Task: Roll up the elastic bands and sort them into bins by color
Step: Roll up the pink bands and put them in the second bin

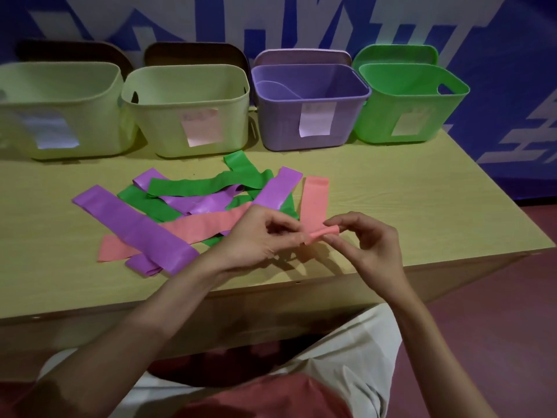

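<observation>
Pink band (315,203) end between both hands' grip

Pink band (315,203) partly rolled at near end, purple and green bands (193,188) piled flat left

four bins stand in a row along the far edge of the table (422,206): two cream bins (60,116) (187,116), a purple bin (310,116) and a green bin (407,116), nearly side by side, tops open. a tangle of purple, green and pink bands (193,203) covers the middle-left of the tabletop. bare wood lies to the right of the pile, along the near-left edge, and in a strip between pile and bins. both hands (259,236) (367,239) occupy the near-middle edge.
</observation>
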